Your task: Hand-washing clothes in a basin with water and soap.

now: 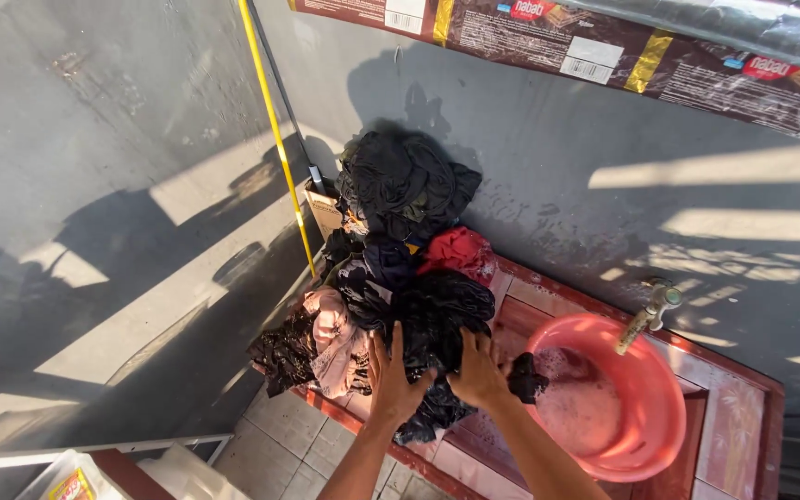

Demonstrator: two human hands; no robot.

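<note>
Pressing hands point(437, 370) on dark garment point(442, 319) — ledge edge point(363, 426)

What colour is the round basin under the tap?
The basin is pinkish red, holding soapy water; the head view shows it.

Red-tiled washing surface point(743, 407) along grey wall, raised rim at its edge. Heap of wet laundry point(400, 268) piled on left end: black garments on top, red cloth point(460, 252) in middle, pink patterned cloth point(335, 338) hanging over front rim. Pink plastic basin point(645, 435) with soapy water sits at right, just beside heap.
</note>
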